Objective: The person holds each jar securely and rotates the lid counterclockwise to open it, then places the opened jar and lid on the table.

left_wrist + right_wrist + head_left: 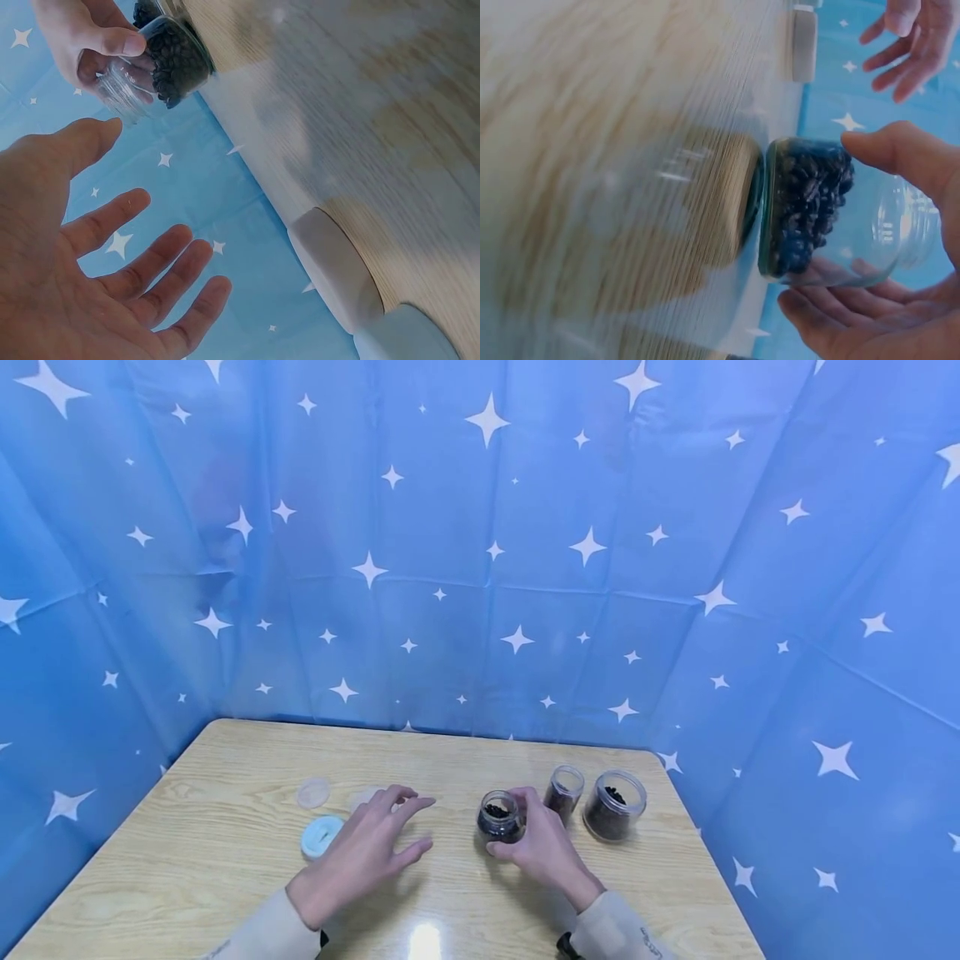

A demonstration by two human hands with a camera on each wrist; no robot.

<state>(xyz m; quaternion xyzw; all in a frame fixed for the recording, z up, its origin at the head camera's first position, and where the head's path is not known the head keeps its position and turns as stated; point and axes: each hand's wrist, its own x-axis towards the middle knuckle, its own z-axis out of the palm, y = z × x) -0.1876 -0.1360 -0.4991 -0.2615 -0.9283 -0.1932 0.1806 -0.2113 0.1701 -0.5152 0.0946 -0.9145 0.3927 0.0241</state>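
An open glass jar (499,828) partly filled with small dark pieces, perhaps beans, is gripped in my right hand (546,846). In the right wrist view the thumb and fingers lie on opposite sides of the jar (810,206). Its base is at or just over the table; I cannot tell whether they touch. My left hand (358,852) hovers left of the jar, fingers spread and holding nothing. Beside that hand lie a light blue lid (321,837) and a whitish lid (363,797), partly hidden by it.
A narrow glass jar (564,792) and a wider glass jar (613,814), both open and with dark contents, stand right of my right hand. A pale, see-through lid (312,792) lies at the left. Behind the wooden table (247,760) hangs a blue star-patterned curtain (450,527).
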